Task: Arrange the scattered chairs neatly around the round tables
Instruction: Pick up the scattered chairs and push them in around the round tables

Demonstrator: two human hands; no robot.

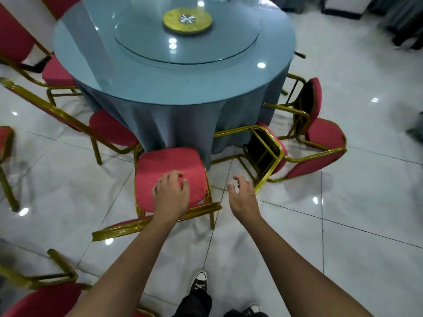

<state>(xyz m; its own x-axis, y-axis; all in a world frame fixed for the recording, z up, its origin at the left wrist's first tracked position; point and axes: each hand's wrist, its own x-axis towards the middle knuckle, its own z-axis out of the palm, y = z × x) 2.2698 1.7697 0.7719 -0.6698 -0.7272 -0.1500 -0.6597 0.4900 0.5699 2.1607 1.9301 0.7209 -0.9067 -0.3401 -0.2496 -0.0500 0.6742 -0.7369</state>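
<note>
Surface: round surface (183,83), glass top, blue-grey draped cloth.
Floor: glossy white tiles (343,213).
Chair (169,170): red padded seat, gold frame, at cloth edge.
My left hand (171,191): fingers spread, over seat.
My right hand (242,193): open, empty.

Bright overhead glare — blurred, warped edges.

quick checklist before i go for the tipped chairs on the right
1. Left hand free: ok, open over the upright chair's seat, gripping nothing.
2. Right hand free: ok, open and empty.
3. Nearest tipped chair in reach: ok, its gold frame is just beyond the right hand.
4. Tipped chairs separate: not ok, the second tipped chair looks interlocked with the first.
5. Tablecloth clear of chair legs: cannot tell.
6. Floor clear for stepping: ok.
</note>
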